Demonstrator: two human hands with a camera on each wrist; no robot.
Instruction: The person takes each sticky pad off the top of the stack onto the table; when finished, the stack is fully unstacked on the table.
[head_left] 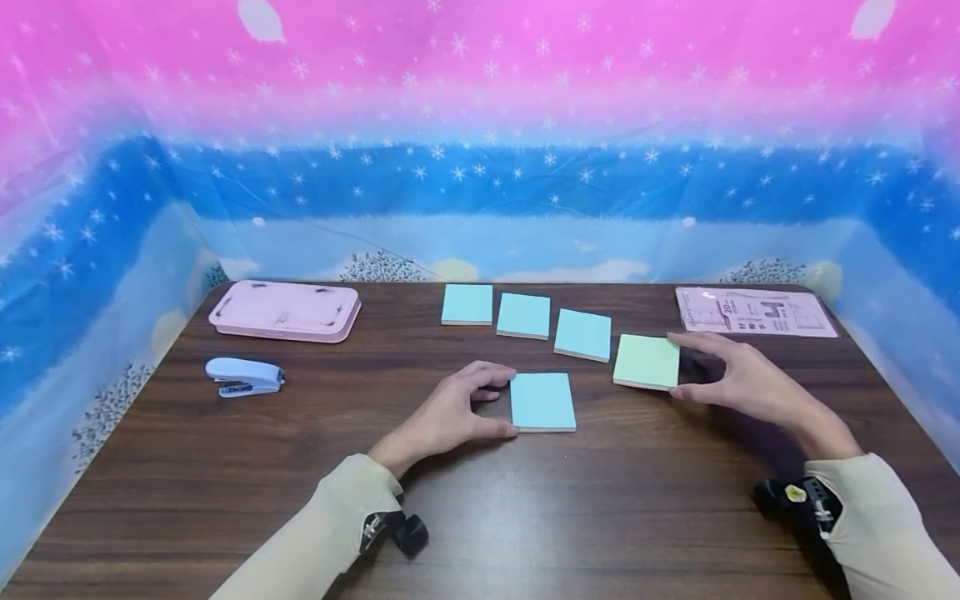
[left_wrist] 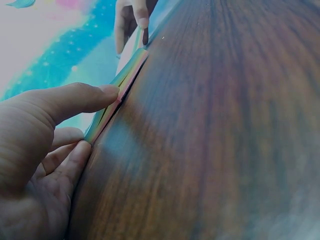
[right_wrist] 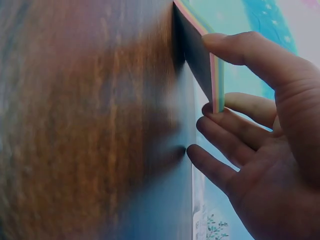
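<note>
A blue sticky-note pad lies flat on the brown wooden table, near its middle. My left hand holds the pad's left edge between thumb and forefinger; the left wrist view shows the thumb tip on the edge of the pad. To the right lies a green pad. My right hand grips its right edge between thumb and fingers. In the right wrist view that pad is tipped up off the wood under the thumb.
Three more blue pads lie in a slanted row behind. A pink flat case and a blue stapler are at the left, a printed packet at the back right. Snowflake-printed cloth walls in the table.
</note>
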